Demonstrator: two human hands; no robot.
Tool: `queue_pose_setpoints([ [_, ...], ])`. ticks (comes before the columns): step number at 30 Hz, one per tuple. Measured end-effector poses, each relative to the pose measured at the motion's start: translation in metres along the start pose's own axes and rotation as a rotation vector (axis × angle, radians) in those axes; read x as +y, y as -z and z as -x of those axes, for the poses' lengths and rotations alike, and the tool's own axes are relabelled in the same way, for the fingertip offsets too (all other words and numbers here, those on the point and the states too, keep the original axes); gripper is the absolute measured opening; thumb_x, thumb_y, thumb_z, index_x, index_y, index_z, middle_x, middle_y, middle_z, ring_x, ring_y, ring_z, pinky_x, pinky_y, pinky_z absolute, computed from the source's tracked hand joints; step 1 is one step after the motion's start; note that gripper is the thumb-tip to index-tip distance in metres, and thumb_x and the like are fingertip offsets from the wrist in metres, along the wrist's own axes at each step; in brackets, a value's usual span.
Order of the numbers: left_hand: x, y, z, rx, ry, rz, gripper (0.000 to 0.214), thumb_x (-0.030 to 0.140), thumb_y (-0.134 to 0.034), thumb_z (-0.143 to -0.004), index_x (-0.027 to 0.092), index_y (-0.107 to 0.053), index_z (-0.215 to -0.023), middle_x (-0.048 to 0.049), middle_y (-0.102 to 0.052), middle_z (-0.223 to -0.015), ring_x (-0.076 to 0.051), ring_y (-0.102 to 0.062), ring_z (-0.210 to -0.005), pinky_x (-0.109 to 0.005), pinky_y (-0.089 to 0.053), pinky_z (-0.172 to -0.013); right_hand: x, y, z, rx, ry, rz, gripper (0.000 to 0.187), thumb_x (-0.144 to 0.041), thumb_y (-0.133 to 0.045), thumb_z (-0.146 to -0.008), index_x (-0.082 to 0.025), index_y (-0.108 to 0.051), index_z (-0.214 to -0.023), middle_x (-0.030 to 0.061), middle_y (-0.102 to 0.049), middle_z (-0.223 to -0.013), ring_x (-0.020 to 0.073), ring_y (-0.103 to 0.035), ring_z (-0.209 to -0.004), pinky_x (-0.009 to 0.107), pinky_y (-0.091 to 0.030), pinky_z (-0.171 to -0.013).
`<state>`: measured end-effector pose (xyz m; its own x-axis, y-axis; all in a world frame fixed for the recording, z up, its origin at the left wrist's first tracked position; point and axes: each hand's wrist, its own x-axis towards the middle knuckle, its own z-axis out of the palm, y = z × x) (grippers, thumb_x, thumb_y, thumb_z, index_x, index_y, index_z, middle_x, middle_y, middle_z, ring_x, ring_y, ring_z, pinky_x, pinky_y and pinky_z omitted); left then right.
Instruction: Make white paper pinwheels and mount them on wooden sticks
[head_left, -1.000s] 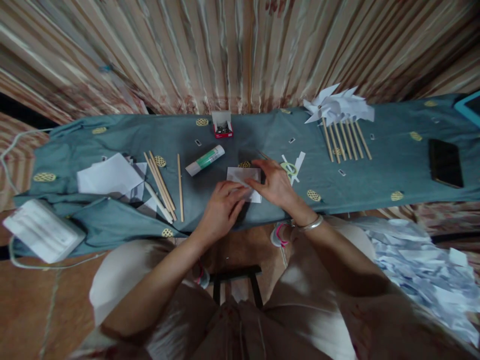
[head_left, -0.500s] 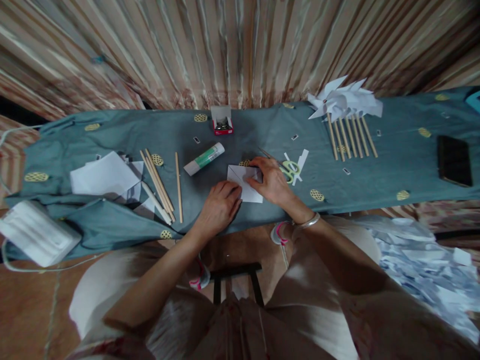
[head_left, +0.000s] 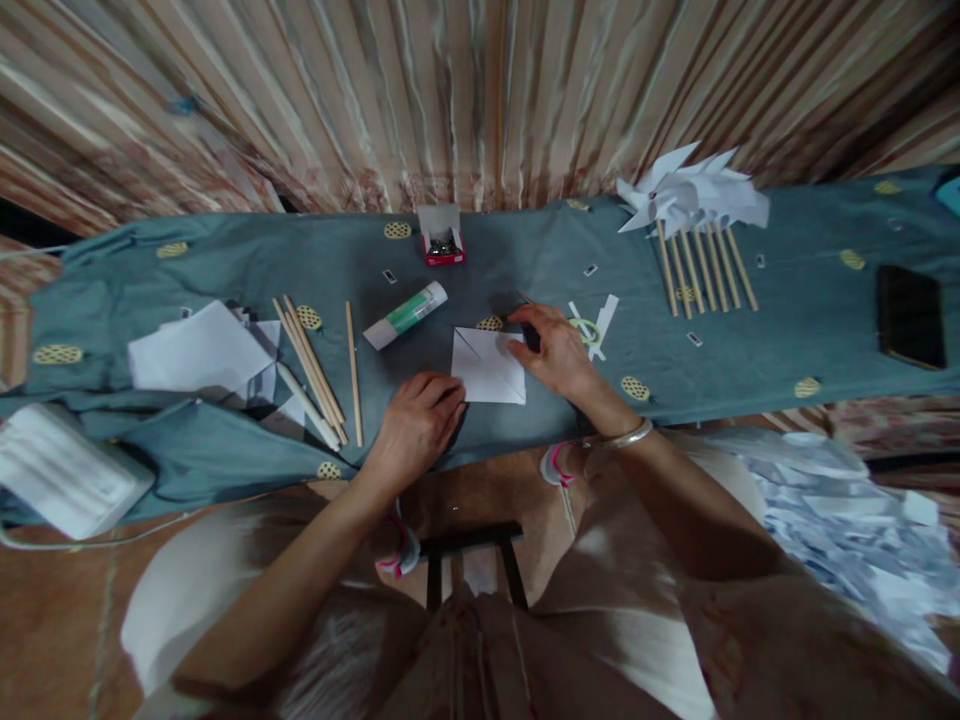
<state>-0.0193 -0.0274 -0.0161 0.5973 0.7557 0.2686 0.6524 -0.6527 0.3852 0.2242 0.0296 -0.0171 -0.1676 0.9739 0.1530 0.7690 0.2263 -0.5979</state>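
Note:
A white paper square (head_left: 486, 368) with diagonal cut or crease lines lies flat on the cloth between my hands. My left hand (head_left: 421, 418) rests at its lower left edge, fingers loosely bent and touching the paper's side, holding nothing. At the upper right edge is my right hand (head_left: 556, 350), thumb and fingers apart, with no object between them. Partly hidden behind that hand are scissors with light green handles (head_left: 588, 330). White paper strips (head_left: 606, 322) lie around them. A green and white glue stick (head_left: 406, 316) lies beyond my left hand.
A red box of small metal pieces (head_left: 444, 248) stands at the back. Wooden sticks (head_left: 354, 375) and paper sheets (head_left: 202, 350) lie left, near a white device (head_left: 75, 470). Paper pinwheels on sticks (head_left: 694, 200) and a phone (head_left: 911, 315) lie right. Paper scraps (head_left: 855, 530) are heaped lower right.
My left hand has slid left off the paper's face to its edge. My right hand has shifted slightly right, uncovering more of the square, and its fingers have lifted and spread.

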Motion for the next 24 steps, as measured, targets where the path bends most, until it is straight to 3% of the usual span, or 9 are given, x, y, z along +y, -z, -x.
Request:
queue_pose_setpoints([
  [8, 0.001, 0.003, 0.007, -0.015, 0.039, 0.001, 0.026, 0.026, -0.049, -0.101, 0.017, -0.072, -0.108, -0.0122, -0.074, -0.112, -0.027, -0.063, -0.105, -0.045, -0.055, -0.088, 0.006, 0.007, -0.007, -0.027, -0.028, 0.017, 0.025, -0.016, -0.058, -0.079, -0.02, -0.069, -0.101, 0.0083, -0.071, -0.098, 0.0249, -0.065, -0.094, 0.038, -0.052, -0.087],
  [19, 0.004, 0.006, 0.017, -0.01, 0.103, 0.173, 0.027, 0.028, -0.049, -0.099, 0.018, -0.073, -0.104, -0.0147, -0.073, -0.121, -0.031, -0.064, -0.119, -0.05, -0.054, -0.098, 0.007, 0.01, -0.014, 0.007, -0.063, 0.052, 0.03, -0.011, -0.049, -0.08, -0.018, -0.074, -0.094, 0.0078, -0.076, -0.096, 0.0226, -0.069, -0.085, 0.036, -0.053, -0.083],
  [24, -0.012, 0.023, 0.011, 0.149, 0.179, 0.196, 0.024, 0.031, -0.05, -0.099, 0.02, -0.071, -0.103, -0.0127, -0.072, -0.12, -0.026, -0.065, -0.117, -0.046, -0.053, -0.102, 0.0, 0.01, -0.016, 0.065, -0.172, -0.013, 0.027, -0.019, -0.051, -0.083, -0.018, -0.076, -0.094, 0.006, -0.077, -0.086, 0.0216, -0.069, -0.075, 0.035, -0.053, -0.078],
])
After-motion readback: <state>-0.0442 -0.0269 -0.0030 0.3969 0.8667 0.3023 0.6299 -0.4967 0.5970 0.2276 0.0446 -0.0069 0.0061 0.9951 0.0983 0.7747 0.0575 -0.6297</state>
